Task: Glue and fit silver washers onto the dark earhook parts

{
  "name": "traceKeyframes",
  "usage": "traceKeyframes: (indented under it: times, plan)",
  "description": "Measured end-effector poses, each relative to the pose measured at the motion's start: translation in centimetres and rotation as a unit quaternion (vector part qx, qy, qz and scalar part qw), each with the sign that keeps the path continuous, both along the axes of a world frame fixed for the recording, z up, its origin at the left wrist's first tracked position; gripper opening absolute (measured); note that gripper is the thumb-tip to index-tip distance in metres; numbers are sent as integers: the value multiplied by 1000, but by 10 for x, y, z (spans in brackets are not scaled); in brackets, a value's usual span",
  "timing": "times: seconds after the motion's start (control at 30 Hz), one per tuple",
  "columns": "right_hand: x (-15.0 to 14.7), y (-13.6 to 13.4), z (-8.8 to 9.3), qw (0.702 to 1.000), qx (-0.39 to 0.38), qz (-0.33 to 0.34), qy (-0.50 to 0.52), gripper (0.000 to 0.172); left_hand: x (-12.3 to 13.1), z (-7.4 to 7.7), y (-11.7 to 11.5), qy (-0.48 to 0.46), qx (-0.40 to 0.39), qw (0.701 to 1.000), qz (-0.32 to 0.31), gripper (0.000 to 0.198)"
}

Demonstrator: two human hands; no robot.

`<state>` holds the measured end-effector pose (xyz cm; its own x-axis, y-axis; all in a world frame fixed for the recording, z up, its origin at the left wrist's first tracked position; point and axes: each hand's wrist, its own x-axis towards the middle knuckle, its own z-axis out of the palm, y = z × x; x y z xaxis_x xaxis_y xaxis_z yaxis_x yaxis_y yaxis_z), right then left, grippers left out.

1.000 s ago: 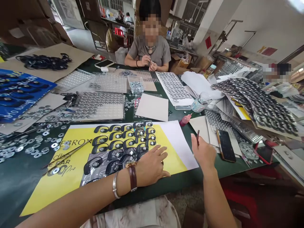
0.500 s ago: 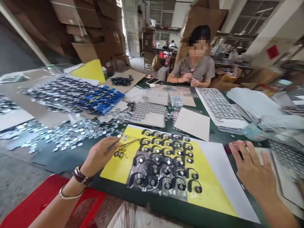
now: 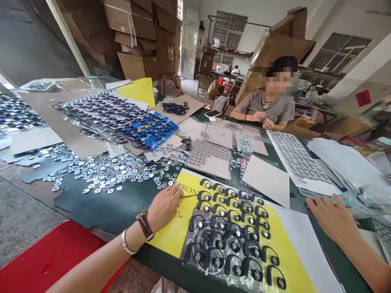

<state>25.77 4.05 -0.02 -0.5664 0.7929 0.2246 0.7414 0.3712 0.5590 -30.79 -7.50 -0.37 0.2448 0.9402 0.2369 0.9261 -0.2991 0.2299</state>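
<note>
Dark-green tabletop (image 3: 100,215) fills the foreground, red stool (image 3: 55,260) low at its near L. Yellow printed sheet (image 3: 166,240) lies at the table's front edge w/ rows of black hook pcs (image 3: 235,246) on it, each w/ a round end & shiny metal bit. Nearest rows sit on a grey patch (image 3: 191,237) w/ shiny clear film; farther ones on plain yellow. Person's L hand (image 3: 165,207), brown-strap watch (image 3: 144,226) & silver bangle (image 3: 124,242) at the wrist, is over the sheet's L part, just beside the hooks. Fingers bent & drawn together, pinching a thin dark tool (image 3: 190,196) that points R toward the hooks. R hand (image 3: 334,217) is palm-down beyond the sheet's R edge, fingers half bent & slightly apart; dark-red bit shows at a fingertip, can't tell what, nor if the hand has hold of anything.

Farther back, lots of loose washers (image 3: 116,171) spread L of the sheet; plain grey board (image 3: 265,179) & a board of small metal pcs (image 3: 207,156) lie behind it. Blue printed sheet (image 3: 159,138) w/ more hooks is past the washers. Co-worker (image 3: 269,106) across the table has both hands close together, item btwn fingers too small to ID. Cardboard boxes (image 3: 139,67) stack up in the bkgd, L of a pale door (image 3: 189,44).
</note>
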Motion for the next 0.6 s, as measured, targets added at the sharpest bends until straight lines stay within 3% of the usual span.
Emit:
traceKeyframes:
  times: [0.13,0.23,0.4,0.5,0.6]
  plan:
    - [-36,5,26,999,27,22,22,47,-2,-4,-4,-1,8,1000,0,22]
    - [-71,2,35,995,24,93,34,38,-7,-6,-9,3,20,1000,-2,32]
    - [-120,-6,44,982,26,181,42,26,-29,9,-6,-32,-7,999,29,28]
    - [-127,-8,48,977,35,202,60,24,-52,19,-2,-63,-2,996,60,23]
    - [-120,-13,45,977,29,211,24,24,-76,20,-2,-90,4,992,91,26]
